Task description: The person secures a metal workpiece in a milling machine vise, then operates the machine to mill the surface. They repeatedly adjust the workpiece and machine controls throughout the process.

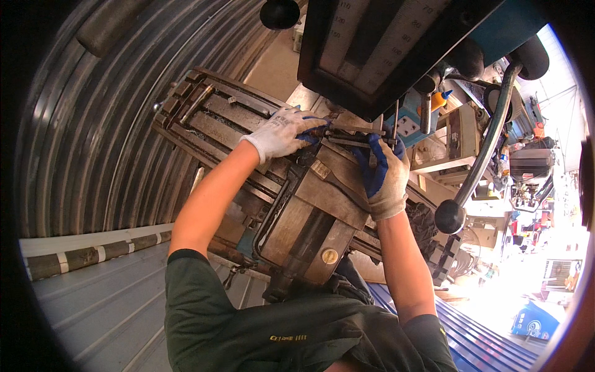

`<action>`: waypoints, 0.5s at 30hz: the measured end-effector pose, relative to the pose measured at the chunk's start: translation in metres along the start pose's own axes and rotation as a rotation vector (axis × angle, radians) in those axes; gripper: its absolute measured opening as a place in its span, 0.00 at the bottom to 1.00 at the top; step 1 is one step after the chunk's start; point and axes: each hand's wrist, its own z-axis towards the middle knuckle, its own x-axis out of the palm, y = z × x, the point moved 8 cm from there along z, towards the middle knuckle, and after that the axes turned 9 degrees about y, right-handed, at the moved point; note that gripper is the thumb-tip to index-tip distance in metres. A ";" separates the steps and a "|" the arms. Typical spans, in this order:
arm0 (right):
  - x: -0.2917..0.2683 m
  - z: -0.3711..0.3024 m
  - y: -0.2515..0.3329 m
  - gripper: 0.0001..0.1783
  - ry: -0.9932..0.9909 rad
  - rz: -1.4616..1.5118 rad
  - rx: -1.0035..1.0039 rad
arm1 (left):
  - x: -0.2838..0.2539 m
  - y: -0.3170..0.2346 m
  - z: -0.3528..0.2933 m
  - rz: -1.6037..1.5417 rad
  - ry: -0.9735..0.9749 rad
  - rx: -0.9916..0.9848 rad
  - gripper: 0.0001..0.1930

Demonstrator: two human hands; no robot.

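I see the left hand and right hand at opposite ends of the metal piece, between them; can't tell if either grasps it. Vise on the grip's near side.

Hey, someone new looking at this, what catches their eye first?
Probably the gloved left hand and right hand, pale against the metal machine near the centre. Next, the ribbed wall at upper left, and the black-knobbed lever on the right.
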 end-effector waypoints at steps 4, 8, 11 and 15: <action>0.001 -0.001 0.002 0.12 -0.021 0.054 0.023 | 0.001 0.002 0.001 -0.038 0.008 0.008 0.30; 0.005 -0.001 0.013 0.13 -0.019 0.077 0.004 | 0.003 0.004 0.002 -0.069 0.004 -0.004 0.30; 0.002 -0.002 0.006 0.14 0.016 0.145 0.110 | 0.003 0.005 0.001 -0.114 -0.014 -0.004 0.30; 0.011 -0.005 0.012 0.13 -0.024 0.541 0.252 | 0.005 0.006 0.001 -0.120 -0.024 -0.005 0.30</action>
